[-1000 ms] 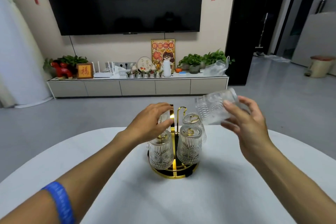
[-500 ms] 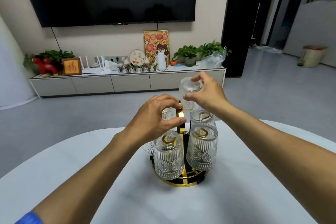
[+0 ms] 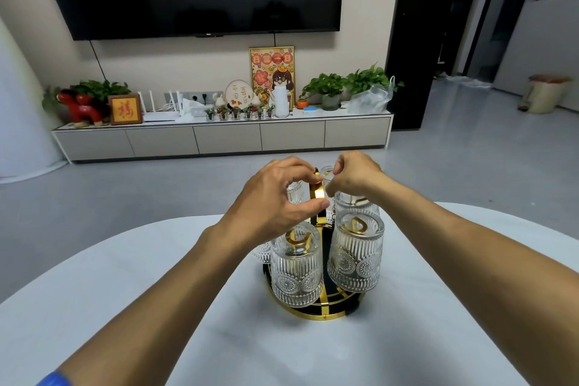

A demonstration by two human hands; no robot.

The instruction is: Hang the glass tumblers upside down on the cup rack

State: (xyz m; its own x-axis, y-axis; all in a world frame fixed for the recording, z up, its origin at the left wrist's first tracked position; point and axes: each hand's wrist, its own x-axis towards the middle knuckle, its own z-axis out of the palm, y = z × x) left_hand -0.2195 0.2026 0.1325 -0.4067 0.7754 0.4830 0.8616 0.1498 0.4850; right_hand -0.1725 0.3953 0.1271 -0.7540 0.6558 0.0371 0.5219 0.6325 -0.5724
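Note:
A gold and black cup rack stands on the white round table. Several ribbed glass tumblers hang upside down on it; the two nearest are the front left tumbler and the front right tumbler. My left hand pinches the rack's upright gold handle between thumb and fingers. My right hand holds another tumbler by its upturned base at the far side of the rack, just right of the handle. Its lower part is hidden behind the rear right tumbler.
The table's far edge curves just behind the rack. Beyond it lie grey floor, a long low TV cabinet with plants and ornaments, and a wall TV. A dark doorway and a bin are at the right.
My right hand swung the tumbler from the right, turned it base up, and lowered it at the far side of the rack. My left hand stayed on the handle. The camera moved closer.

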